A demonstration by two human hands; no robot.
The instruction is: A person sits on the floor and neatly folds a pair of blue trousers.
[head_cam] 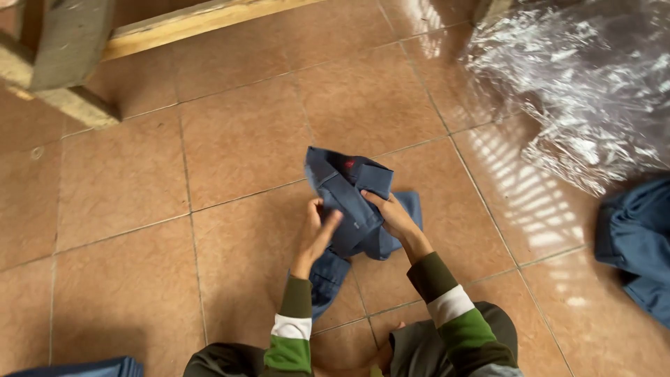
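from the head camera, looking down past my knees: i hold a folded pair of dark blue denim shorts point(352, 202) over the terracotta tiled floor point(230, 139), just beside the grout line that runs across in front of me. my right hand point(396, 218) has its fingers closed on the right edge of the shorts, thumb on top of the cloth. my left hand point(317, 230) lies flat against the left side, fingers straight and together, pressing rather than pinching.

i judge the shorts to be light and soft but with some body: the denim bends where i fold it and the lower part sags onto the floor. it is not slippery and not fragile. the thick waistband and seams look like the surest places to take hold.

the shorts are navy, with paler stitched seams and a small red mark near the top fold.

right of the shorts, well apart, lies crumpled clear plastic sheeting point(579, 91), and below it another blue denim garment point(638, 244). far to the upper left stands a wooden frame point(84, 63).
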